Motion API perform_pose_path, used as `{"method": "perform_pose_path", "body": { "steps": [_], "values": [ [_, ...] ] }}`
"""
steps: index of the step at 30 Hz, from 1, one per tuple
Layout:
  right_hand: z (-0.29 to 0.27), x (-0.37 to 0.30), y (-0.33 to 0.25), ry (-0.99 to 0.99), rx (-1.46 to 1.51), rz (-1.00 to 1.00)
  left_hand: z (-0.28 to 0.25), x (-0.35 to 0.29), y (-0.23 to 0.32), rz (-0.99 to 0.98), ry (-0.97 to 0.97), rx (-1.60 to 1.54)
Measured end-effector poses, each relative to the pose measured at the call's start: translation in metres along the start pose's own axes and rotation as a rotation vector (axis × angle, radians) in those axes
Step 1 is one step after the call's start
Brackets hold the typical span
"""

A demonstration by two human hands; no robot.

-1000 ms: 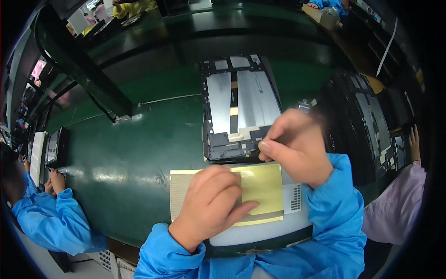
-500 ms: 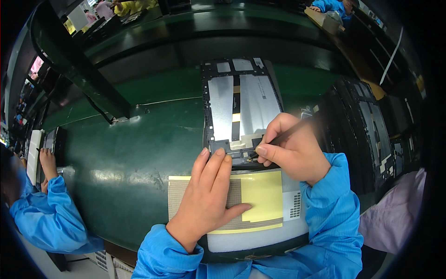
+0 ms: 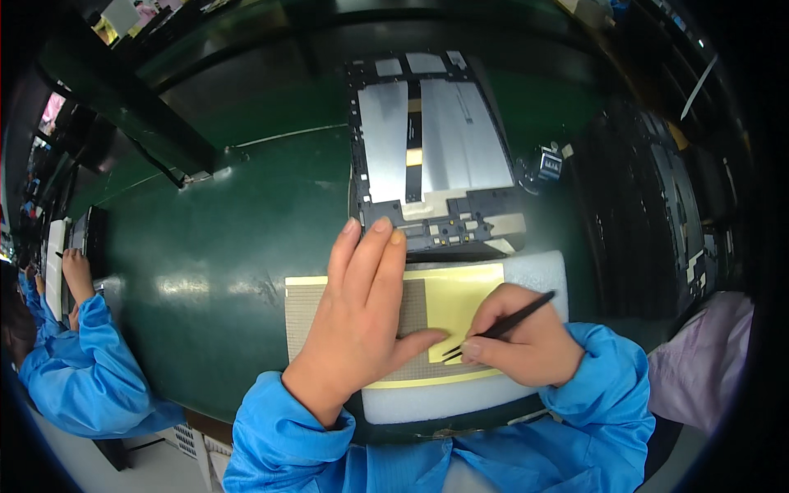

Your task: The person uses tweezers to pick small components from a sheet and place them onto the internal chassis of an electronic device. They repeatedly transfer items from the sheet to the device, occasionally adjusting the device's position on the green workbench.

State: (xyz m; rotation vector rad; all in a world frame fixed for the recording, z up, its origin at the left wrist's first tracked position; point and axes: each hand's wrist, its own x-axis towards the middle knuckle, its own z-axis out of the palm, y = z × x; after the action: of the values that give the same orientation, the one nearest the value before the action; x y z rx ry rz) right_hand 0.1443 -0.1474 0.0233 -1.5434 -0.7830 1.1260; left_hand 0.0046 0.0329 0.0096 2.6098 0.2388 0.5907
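Note:
My right hand (image 3: 530,338) pinches black tweezers (image 3: 519,315), whose tips point down at the lower edge of the yellow part of an adhesive sheet (image 3: 462,300). Small brownish grid-like pieces cover the sheet's left side. Under it lies a white foam pad (image 3: 538,275). Flat and with fingers stretched, my left hand (image 3: 357,308) rests over the gridded side, its fingertips reaching the near edge of a black-framed electronic panel (image 3: 464,152). Silver plates and a dark central strip show on that panel. Whether the tweezer tips hold a piece is too small to tell.
Dark panels of a similar kind (image 3: 616,222) stand at the right. A small clear packet (image 3: 549,164) lies between them and my panel. A dark post (image 3: 140,115) rises at the back left. A co-worker's blue sleeve (image 3: 82,361) is at left, a pale pink sleeve (image 3: 699,361) at right.
My right hand has moved with the tweezers from the panel's near edge down to the yellow sheet. My left hand stays in place. The view has tilted somewhat downward.

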Motion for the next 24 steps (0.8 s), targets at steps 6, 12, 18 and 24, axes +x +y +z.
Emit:
{"method": "perform_pose_path", "body": {
  "steps": [6, 12, 18, 24],
  "values": [
    [0.008, -0.006, -0.005, 0.014, -0.084, -0.011, 0.001, -0.004, -0.005, 0.013, -0.010, 0.027],
    [0.009, -0.004, -0.003, 0.018, -0.191, -0.060, 0.001, -0.004, -0.004, 0.006, -0.014, 0.030],
    [0.007, -0.005, 0.002, -0.006, -0.112, -0.059, -0.003, 0.001, 0.001, -0.020, -0.015, 0.013],
    [-0.012, 0.023, -0.026, 0.193, 0.248, -0.340, -0.007, -0.002, 0.001, -0.037, -0.022, -0.004]
  ]
}}
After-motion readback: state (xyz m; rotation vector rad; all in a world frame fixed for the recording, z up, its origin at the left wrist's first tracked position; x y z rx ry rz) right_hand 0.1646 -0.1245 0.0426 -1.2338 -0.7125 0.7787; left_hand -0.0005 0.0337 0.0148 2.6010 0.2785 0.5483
